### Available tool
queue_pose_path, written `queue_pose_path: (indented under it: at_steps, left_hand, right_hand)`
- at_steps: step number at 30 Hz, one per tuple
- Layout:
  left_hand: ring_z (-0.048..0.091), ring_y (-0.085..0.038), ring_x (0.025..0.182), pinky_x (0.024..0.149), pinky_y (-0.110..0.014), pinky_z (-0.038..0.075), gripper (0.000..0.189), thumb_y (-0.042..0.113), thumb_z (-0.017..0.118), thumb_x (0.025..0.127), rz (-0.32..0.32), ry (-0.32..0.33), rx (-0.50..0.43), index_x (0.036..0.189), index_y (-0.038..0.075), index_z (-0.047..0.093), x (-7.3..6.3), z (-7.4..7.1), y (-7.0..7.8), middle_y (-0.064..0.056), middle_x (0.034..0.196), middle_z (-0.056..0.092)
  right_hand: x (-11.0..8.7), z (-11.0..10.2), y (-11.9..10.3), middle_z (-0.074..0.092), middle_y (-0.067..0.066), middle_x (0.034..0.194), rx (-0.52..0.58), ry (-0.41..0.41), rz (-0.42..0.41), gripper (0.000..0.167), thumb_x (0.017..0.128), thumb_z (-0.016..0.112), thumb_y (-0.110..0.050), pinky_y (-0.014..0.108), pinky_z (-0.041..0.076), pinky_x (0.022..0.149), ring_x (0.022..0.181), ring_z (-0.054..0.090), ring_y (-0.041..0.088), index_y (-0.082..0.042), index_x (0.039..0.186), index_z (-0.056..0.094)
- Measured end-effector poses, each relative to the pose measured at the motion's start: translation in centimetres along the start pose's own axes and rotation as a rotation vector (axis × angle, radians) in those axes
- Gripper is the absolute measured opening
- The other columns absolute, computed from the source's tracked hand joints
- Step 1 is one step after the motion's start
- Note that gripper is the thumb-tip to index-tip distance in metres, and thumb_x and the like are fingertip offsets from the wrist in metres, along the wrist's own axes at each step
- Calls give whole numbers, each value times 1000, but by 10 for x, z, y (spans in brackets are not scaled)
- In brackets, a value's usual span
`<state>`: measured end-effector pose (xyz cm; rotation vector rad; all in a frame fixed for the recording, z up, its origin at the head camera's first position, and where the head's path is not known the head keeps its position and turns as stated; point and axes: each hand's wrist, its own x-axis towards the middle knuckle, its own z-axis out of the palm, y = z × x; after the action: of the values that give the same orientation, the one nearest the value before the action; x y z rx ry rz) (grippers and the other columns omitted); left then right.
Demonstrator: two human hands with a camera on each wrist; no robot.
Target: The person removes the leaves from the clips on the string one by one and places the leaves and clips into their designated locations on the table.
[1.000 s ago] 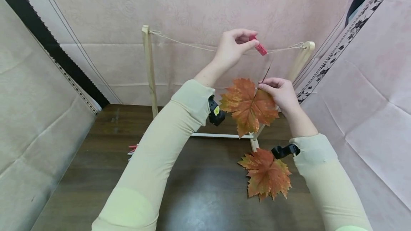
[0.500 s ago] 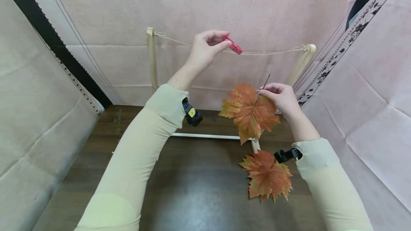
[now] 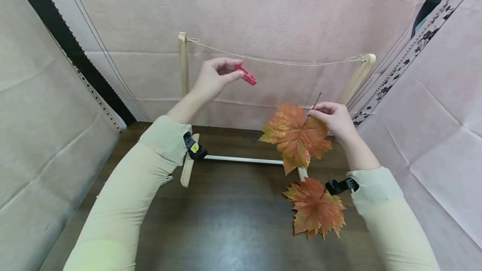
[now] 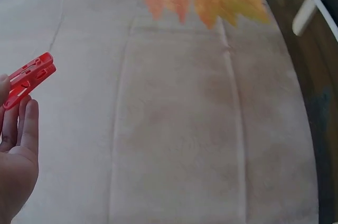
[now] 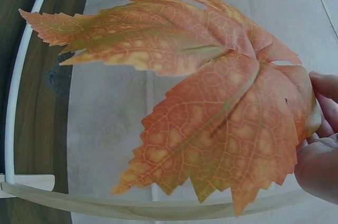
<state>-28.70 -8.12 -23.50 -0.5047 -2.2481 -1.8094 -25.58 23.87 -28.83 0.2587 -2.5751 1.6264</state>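
Between thumb and fingers my left hand [image 3: 216,79] pinches a red clothespin [image 3: 246,75], held in front of and just below the string [image 3: 271,61]. The same red clothespin [image 4: 31,78] shows at the left edge of the left wrist view. My right hand [image 3: 333,119] pinches the thin dark stem of an orange maple leaf [image 3: 297,137], whose blade hangs to the left of the fingers. In the right wrist view the leaf [image 5: 222,92] fills the middle, beside the thumb. A second maple leaf [image 3: 316,207] lies on the table below.
The string spans two wooden posts, a left post [image 3: 183,64] and a right post [image 3: 357,77]. A white rod [image 3: 244,160] runs low between their feet. Beside the left sleeve a small pale clothespin [image 3: 167,180] lies on the dark wooden table [image 3: 226,216]. Cloth walls surround it.
My left hand has moved left and down, away from the string, still holding the red clothespin. The right hand has lowered slightly with its leaf. The string now hangs with nothing touching it.
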Motion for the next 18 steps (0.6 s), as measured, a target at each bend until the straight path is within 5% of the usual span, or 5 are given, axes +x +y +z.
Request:
queue_pose_path:
  at_steps: [9,15,18]
  left_hand:
    - [62,-3,86,78,-17,49,34,11,67,86,-47,-83,74,119,3,62,-22,-24,-25,-12,107,68]
    - [60,-1,91,85,-17,47,40,13,62,90,-89,-175,87,128,1,55,-43,-48,-49,-6,106,67]
    - [60,-4,92,83,-17,47,40,16,61,91,-114,-195,97,128,3,55,-54,-58,-61,-1,102,66]
  right_hand:
    - [-4,-5,6,66,-23,76,19,-15,23,6,88,65,-17,12,47,71,79,60,-3,-20,84,69]
    - [-7,-8,16,64,-26,79,-63,-44,25,4,88,65,-21,11,46,70,82,57,-4,-18,89,69]
    - [-8,-10,21,64,-25,79,-89,-45,31,4,88,66,-21,15,46,58,76,56,-4,-20,88,69]
